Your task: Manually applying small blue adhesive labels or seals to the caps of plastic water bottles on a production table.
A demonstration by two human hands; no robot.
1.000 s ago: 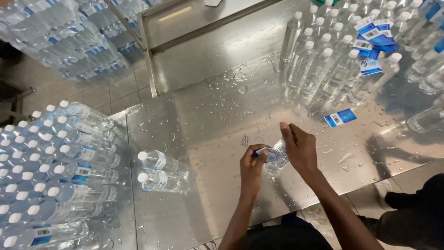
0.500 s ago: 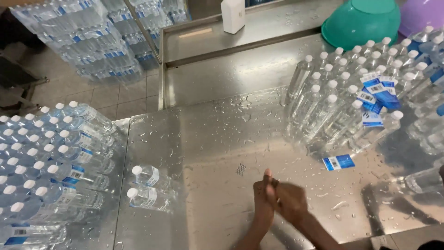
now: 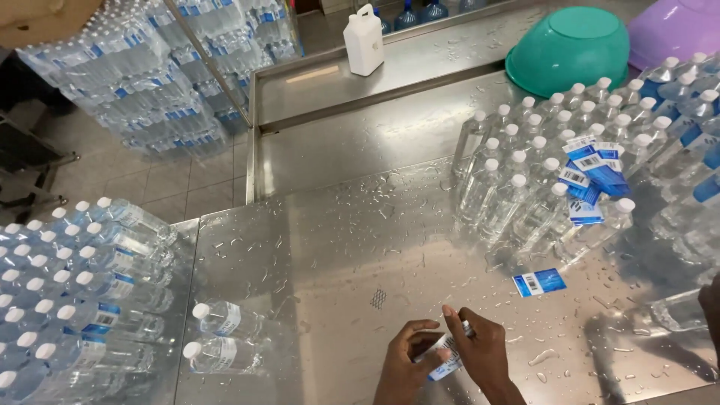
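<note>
**Two hands hold a small water bottle over a wet table**

The left hand (image 3: 405, 360) and the right hand (image 3: 480, 349) are close together at the bottom of the view. Both grip one small water bottle (image 3: 448, 354) with a blue and white label. The left fingers curl around its lower end. The right fingers wrap its top. The bottle is tilted, just above the wet steel table (image 3: 337, 247).

One loose blue label (image 3: 538, 282) lies flat on the table nearby. Behind it stand many clear bottles with white caps (image 3: 517, 187), with a pile of labels (image 3: 589, 176) on top. Two labelled bottles (image 3: 221, 337) lie on their sides to the left. A green bowl (image 3: 570, 49) sits upside down far back.
</note>
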